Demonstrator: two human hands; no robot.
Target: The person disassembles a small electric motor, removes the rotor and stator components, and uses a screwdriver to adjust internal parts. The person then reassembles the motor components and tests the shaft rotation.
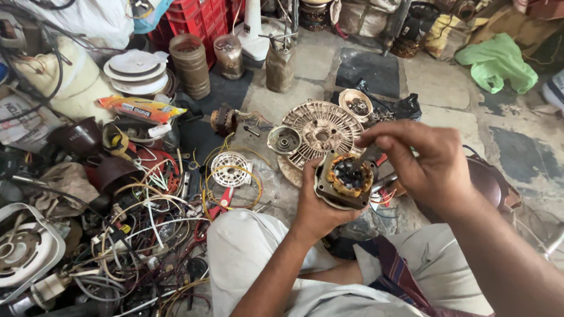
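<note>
left hand (317,205) gripped a small motor stator (345,179) from below, fingers wrapped round its square metal frame, so the open bore and copper windings faced up toward the camera. it was held above the lap, between the knees, close to the eyes and clear of the clutter. right hand (420,161) came in from the right with fingertips pinched on a slim dark tool (368,155), tip angled down toward the winding ring; tool type could not be told. this hold looked suited to steadying the part while the other hand worked on top.

on the stone floor just beyond lay a round slotted fan cover (322,130), a small bearing cap (284,140) beside it, and a bowl of small parts (356,104). a white ribbed disc (230,167) sat among yellow wires (223,188), all within reach. tangled cables (135,235) were heaped to the left.
</note>
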